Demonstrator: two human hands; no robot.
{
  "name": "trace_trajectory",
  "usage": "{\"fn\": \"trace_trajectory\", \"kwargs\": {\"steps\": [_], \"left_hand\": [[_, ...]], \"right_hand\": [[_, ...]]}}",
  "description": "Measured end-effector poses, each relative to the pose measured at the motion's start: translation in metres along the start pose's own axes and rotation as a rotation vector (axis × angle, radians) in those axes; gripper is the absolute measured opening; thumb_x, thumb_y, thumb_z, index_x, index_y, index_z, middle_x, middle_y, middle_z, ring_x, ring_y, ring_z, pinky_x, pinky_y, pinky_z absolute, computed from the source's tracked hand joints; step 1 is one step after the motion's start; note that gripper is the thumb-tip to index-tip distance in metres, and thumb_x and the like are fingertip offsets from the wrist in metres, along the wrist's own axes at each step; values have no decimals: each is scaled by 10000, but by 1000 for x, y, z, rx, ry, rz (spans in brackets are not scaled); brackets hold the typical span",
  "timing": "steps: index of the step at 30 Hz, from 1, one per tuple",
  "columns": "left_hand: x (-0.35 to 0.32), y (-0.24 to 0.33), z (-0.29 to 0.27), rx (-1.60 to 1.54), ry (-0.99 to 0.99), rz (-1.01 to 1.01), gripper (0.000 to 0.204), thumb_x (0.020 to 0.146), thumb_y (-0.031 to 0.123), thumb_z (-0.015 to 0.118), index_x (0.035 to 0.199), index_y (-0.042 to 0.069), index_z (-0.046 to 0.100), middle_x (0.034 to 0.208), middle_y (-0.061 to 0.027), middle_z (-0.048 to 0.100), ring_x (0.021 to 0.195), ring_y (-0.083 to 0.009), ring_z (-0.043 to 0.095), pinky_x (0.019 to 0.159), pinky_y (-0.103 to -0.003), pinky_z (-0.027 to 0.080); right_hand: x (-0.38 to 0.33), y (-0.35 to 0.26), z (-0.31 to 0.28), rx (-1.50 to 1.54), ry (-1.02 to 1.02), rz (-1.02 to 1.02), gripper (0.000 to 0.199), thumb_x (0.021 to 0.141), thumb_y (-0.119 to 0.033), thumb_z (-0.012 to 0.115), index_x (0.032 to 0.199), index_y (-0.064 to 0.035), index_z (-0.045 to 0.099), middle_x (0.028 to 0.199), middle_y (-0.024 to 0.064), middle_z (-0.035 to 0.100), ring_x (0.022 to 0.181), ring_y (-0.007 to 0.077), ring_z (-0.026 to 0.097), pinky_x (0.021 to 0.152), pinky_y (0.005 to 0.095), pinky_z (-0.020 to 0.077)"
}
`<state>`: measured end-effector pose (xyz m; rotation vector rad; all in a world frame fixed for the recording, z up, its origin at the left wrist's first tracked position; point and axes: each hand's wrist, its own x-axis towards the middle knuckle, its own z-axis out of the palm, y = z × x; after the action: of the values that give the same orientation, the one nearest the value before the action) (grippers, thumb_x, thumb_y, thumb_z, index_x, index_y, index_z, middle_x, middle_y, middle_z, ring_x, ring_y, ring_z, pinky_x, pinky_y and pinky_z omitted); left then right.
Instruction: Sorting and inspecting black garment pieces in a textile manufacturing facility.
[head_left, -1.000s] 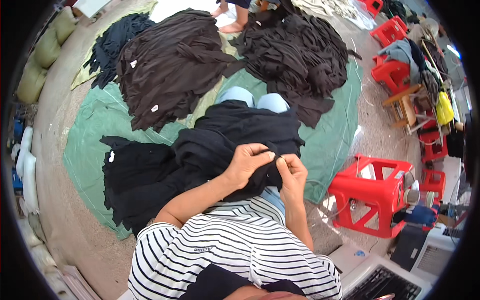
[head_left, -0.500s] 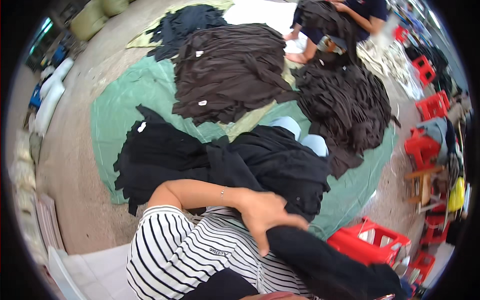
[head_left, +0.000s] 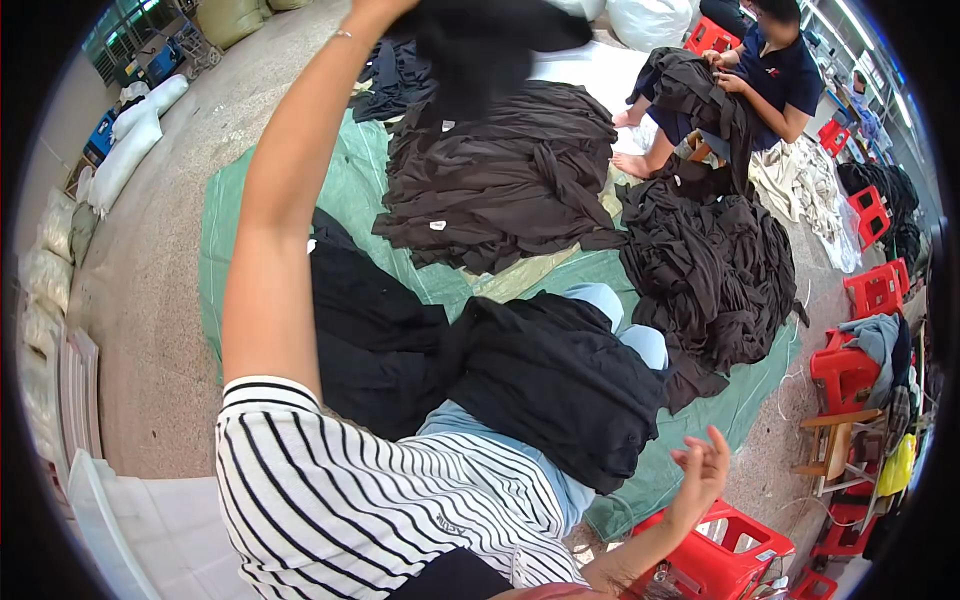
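- what's underfoot?
- a speckled, pale floor [head_left: 150,330], with a green sheet [head_left: 225,200] spread over part of it.
- and the furniture?
- red plastic stools [head_left: 843,375] line the right side, with a small wooden stool [head_left: 837,450] among them.
- any light?
- strip lights [head_left: 902,105] glow at upper right; a barred window [head_left: 106,40] sits upper left, above a grey wall [head_left: 72,110].

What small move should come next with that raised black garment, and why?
Probably lower the left hand, bringing the raised black garment down onto the black pile left of the lap. In this view the garment is up in front of the brown pile, while the black pile matches its colour. The right hand looks empty, so it could help.
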<state>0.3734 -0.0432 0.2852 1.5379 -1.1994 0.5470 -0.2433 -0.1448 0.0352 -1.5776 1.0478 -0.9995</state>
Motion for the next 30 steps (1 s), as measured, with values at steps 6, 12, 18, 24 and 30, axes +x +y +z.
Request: {"fn": "trace_trajectory", "kwargs": {"steps": [6,12,18,24,30], "left_hand": [[-104,-55,90,411,-114,111,322,856,303,701,1043,41,697,1107,-137,686,945,-266,671,836,-348,508],[-328,54,137,-231,-655,-352,132,860,106,687,887,-22,693,860,-140,709,804,-213,688,731,-314,517],[-388,168,161,-385,-535,-41,125,746,-26,735,847,16,677,892,-98,700,820,-281,654,721,-358,526],[-412,211,182,-614,-658,-132,124,773,-30,724,881,6,674,896,-96,689,789,-248,642,689,-332,519],[-409,214,198,-434,-637,-92,258,821,90,714,1064,23,660,1017,-121,660,887,-306,615,770,-382,496]], "right_hand": [[-6,47,44,-196,-125,34,266,884,19,633,1149,-6,635,976,44,632,866,98,598,784,240,486],[-11,74,22,-803,-123,-4,402,813,61,566,1192,-69,598,1124,153,618,1052,363,584,894,389,475],[-25,91,24,-570,66,55,630,811,108,552,1388,-136,486,1265,164,552,878,287,638,778,368,524],[7,113,29,-590,94,-300,319,807,83,576,1082,-58,653,1098,141,658,917,300,669,796,376,528],[36,42,19,11,425,-269,335,844,171,400,1014,13,642,1054,76,683,964,117,628,859,258,485]]}}
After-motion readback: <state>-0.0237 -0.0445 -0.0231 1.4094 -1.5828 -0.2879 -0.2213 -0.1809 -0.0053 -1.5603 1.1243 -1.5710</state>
